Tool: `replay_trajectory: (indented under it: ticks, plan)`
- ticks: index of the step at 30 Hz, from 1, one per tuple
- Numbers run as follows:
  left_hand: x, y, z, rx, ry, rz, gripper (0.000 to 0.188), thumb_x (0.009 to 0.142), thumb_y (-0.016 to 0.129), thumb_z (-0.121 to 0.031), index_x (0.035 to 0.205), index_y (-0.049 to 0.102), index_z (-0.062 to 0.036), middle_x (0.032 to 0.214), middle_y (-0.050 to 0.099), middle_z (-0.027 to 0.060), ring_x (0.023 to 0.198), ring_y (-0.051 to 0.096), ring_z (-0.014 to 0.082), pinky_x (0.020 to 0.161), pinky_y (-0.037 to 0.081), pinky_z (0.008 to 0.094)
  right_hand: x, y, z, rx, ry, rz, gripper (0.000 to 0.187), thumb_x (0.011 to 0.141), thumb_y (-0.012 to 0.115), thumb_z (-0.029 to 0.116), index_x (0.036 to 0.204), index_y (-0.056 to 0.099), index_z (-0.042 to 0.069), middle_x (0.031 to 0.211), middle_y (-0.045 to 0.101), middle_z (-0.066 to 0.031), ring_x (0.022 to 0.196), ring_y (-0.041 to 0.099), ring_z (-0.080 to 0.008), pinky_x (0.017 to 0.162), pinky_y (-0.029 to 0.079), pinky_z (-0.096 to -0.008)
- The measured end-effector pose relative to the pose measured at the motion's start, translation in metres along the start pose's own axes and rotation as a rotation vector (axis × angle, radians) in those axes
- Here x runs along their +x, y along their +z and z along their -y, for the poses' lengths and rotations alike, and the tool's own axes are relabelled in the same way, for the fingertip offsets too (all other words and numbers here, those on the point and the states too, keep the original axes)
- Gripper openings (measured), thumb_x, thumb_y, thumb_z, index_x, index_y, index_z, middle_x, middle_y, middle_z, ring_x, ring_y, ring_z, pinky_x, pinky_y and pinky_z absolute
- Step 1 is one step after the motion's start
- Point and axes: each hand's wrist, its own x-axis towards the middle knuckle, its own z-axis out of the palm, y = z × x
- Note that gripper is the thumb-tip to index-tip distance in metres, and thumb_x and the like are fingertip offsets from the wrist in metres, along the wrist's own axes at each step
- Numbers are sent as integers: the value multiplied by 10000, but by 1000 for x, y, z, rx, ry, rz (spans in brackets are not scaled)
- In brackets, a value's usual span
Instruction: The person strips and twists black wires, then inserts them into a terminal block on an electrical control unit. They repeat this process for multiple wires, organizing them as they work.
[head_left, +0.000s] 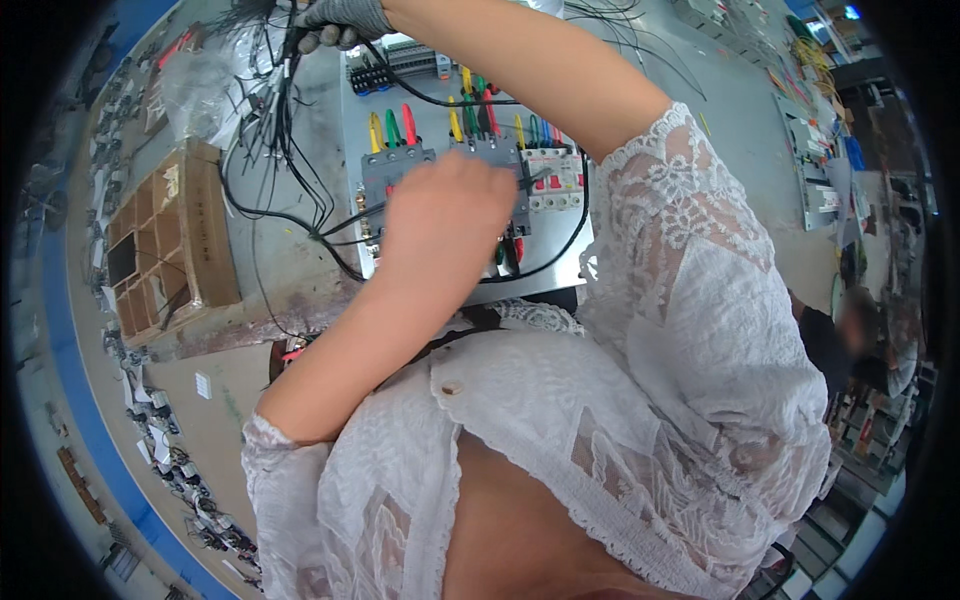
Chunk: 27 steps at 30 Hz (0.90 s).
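My bare left hand (450, 205) is curled over the dark grey circuit breakers (385, 170) on a metal mounting plate (550, 250). Its fingertips are hidden; a thin dark piece pokes out at its right side. Farther off, my right arm crosses to the left. That hand (345, 20), in a grey glove, closes on black cables (290, 110) at the top edge. Yellow, green and red sleeved leads (392, 128) rise from the breakers. To the right of my left hand are white miniature breakers (553, 180) with red switches.
A divided cardboard box (165, 240) stands at the left, near a clear plastic bag (195, 95). A black cable (575, 235) loops round the plate's near side. At the right lies another panel with components (815, 170); a person (845, 330) is beyond the bench.
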Motion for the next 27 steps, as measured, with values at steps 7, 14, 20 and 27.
replay_trajectory:
  ticks: [7, 14, 20, 27]
  plan:
    - [-71, -86, 66, 85, -155, -64, 183, 645, 573, -44, 825, 572, -79, 736, 494, 46, 723, 495, 239, 627, 419, 339, -16, 4, -10, -85, 19, -94, 245, 954, 444, 225, 879, 591, 44, 671, 560, 2, 419, 353, -32, 343, 269, -180]
    - [-219, -104, 108, -473, -784, -814, 116, 960, 426, -111, 912, 497, -33, 924, 522, 67, 909, 500, 181, 839, 391, 317, -28, 12, -11, 271, -60, -179, 210, 961, 480, 245, 923, 535, 45, 738, 568, -22, 435, 370, -14, 345, 286, -166]
    - [-274, -52, 105, -1048, -1023, -1217, 122, 959, 483, -208, 942, 514, -91, 1056, 542, 42, 963, 479, 138, 902, 350, 316, -18, 9, -28, 561, -101, -143, 194, 974, 450, 235, 900, 506, 65, 752, 569, -37, 424, 370, -28, 345, 289, -175]
    - [-300, 8, 94, -1572, -1328, -1396, 236, 961, 479, -263, 985, 538, -36, 1039, 568, 92, 864, 543, 161, 784, 473, 293, -23, 14, -47, 703, -126, -165, 119, 944, 494, 192, 886, 514, 90, 708, 585, -74, 383, 361, -65, 332, 289, -199]
